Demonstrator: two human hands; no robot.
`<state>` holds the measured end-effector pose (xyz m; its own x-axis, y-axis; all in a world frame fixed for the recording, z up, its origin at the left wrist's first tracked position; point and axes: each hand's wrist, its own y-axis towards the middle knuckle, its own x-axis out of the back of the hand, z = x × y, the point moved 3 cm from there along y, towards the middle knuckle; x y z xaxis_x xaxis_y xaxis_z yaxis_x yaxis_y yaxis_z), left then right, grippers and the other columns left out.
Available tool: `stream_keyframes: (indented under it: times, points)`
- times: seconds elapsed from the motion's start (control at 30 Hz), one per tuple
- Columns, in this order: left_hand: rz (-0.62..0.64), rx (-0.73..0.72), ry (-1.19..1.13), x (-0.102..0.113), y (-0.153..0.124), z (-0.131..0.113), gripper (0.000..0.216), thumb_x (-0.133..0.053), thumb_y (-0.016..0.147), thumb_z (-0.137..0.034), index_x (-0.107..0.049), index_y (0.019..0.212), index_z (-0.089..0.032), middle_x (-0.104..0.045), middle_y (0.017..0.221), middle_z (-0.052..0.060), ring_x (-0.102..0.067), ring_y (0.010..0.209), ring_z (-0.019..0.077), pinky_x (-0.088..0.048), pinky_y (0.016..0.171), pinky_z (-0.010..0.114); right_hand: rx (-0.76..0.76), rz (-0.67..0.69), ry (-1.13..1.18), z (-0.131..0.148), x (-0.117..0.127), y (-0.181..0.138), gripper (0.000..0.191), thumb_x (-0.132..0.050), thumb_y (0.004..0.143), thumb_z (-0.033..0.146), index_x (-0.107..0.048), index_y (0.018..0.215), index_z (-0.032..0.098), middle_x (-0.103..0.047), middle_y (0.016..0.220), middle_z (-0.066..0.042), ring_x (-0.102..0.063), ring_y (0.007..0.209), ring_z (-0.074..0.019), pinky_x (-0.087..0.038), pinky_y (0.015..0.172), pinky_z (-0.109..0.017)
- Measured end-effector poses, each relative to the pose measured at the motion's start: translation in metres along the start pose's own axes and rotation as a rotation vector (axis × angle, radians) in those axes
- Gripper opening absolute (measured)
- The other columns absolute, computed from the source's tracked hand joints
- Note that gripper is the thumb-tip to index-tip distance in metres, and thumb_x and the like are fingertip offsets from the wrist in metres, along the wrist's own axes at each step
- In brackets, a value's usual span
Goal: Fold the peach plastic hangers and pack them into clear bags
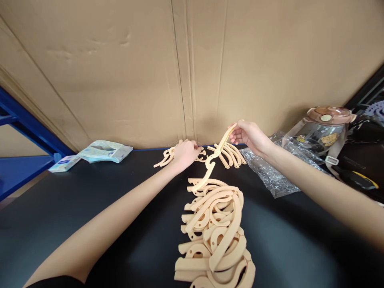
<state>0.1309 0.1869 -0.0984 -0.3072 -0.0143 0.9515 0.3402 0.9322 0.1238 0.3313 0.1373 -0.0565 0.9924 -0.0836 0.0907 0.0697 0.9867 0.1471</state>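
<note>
Right hand: your right hand point(246, 136) is nearly closed, thumb and fingertips pinching the upper end of a cream, slim, smooth plastic hanger point(219, 151) with bowed arms.
Held hanger: it slants down from your fingertips toward your left, its curved hook part near the middle; the lower end overlaps the far edge of the heap in view, and you cannot tell whether they touch.
Left hand: your left hand point(187, 154) is lowered, back of the hand upward and fingers bent, over small cream curved pieces point(166, 157) at the table's far edge; its fingertips are partly hidden, so you cannot tell whether it grips any.
Fanned pieces: just below your right hand, slender cream plastic arms point(231, 154) lie side by side, arched like ribs.
Heap: in front of you runs a long overlapping heap of cream folded plastic hangers point(222, 228), all smooth bends, round hooks and blunt ends.
Table: the smooth black tabletop point(135, 240) meets an upright, creased brown cardboard sheet point(120, 80).
Right side: a crinkled, shiny clear plastic bag point(276, 172) lies beneath your forearm, near a rounded transparent bottle with a brown lid point(322, 132).
Left side: a soft pale-blue tissue pack point(103, 151) overlaps a smaller white-and-blue packet point(64, 164).
</note>
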Motion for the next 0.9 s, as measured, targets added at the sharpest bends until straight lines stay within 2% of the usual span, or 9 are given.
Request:
stream_keyframes:
  times: [0.27, 0.37, 0.5, 0.67, 0.77, 0.83, 0.9]
  points:
    - [0.129, -0.159, 0.142, 0.011, -0.004, 0.007, 0.030, -0.057, 0.094, -0.032, -0.058, 0.119, -0.017, -0.059, 0.122, 0.009, -0.060, 0.104, 0.0222, -0.052, 0.088, 0.044, -0.021, 0.001, 0.060, -0.006, 0.012, -0.004, 0.010, -0.047, 0.077, 0.021, -0.056, 0.077, 0.018, -0.061, 0.064, -0.002, -0.056, 0.056, -0.0118, -0.045, 0.055, -0.022]
    - [0.144, -0.150, 0.128, 0.013, -0.003, 0.008, 0.029, -0.057, 0.094, -0.032, -0.058, 0.118, -0.017, -0.059, 0.121, 0.009, -0.061, 0.103, 0.0219, -0.052, 0.088, 0.043, -0.018, 0.013, 0.064, -0.009, 0.012, -0.007, 0.010, -0.048, 0.076, 0.020, -0.057, 0.079, 0.018, -0.061, 0.064, -0.002, -0.057, 0.057, -0.0124, -0.046, 0.056, -0.023]
    - [0.138, -0.062, 0.058, 0.016, -0.001, 0.008, 0.029, -0.057, 0.094, -0.033, -0.058, 0.118, -0.016, -0.060, 0.119, 0.009, -0.061, 0.102, 0.0217, -0.053, 0.086, 0.042, -0.002, 0.014, 0.064, -0.012, 0.014, -0.010, 0.009, -0.048, 0.076, 0.023, -0.056, 0.078, 0.018, -0.062, 0.065, -0.002, -0.058, 0.057, -0.0126, -0.047, 0.058, -0.024]
    - [0.142, 0.071, -0.101, 0.008, 0.002, 0.008, 0.029, -0.059, 0.093, -0.033, -0.058, 0.117, -0.018, -0.060, 0.118, 0.008, -0.061, 0.102, 0.0220, -0.053, 0.085, 0.040, 0.030, 0.035, 0.032, -0.015, 0.011, -0.011, 0.007, -0.050, 0.074, 0.024, -0.054, 0.078, 0.019, -0.064, 0.068, -0.002, -0.060, 0.061, -0.0127, -0.049, 0.061, -0.025]
    - [0.139, 0.095, -0.265, 0.009, 0.001, 0.008, 0.029, -0.059, 0.092, -0.035, -0.059, 0.115, -0.017, -0.061, 0.116, 0.008, -0.061, 0.101, 0.0218, -0.052, 0.085, 0.040, 0.063, 0.019, -0.019, -0.014, 0.014, -0.013, 0.008, -0.051, 0.073, 0.025, -0.051, 0.079, 0.020, -0.066, 0.071, -0.003, -0.063, 0.063, -0.0129, -0.050, 0.062, -0.025]
    - [0.164, 0.075, -0.416, 0.013, -0.002, 0.008, 0.033, -0.050, 0.095, -0.044, -0.063, 0.106, -0.015, -0.064, 0.108, 0.008, -0.063, 0.096, 0.0209, -0.052, 0.082, 0.037, 0.092, -0.004, -0.074, -0.014, 0.017, -0.015, 0.010, -0.050, 0.073, 0.027, -0.049, 0.081, 0.020, -0.067, 0.073, -0.004, -0.065, 0.067, -0.0140, -0.050, 0.064, -0.026]
    - [0.247, 0.028, -0.593, 0.017, -0.006, 0.006, 0.051, -0.036, 0.097, -0.054, -0.067, 0.095, -0.014, -0.067, 0.095, 0.009, -0.064, 0.086, 0.0196, -0.051, 0.072, 0.031, 0.126, -0.025, -0.154, -0.013, 0.020, -0.016, 0.012, -0.049, 0.075, 0.031, -0.046, 0.082, 0.021, -0.069, 0.078, -0.006, -0.067, 0.073, -0.0158, -0.052, 0.068, -0.029]
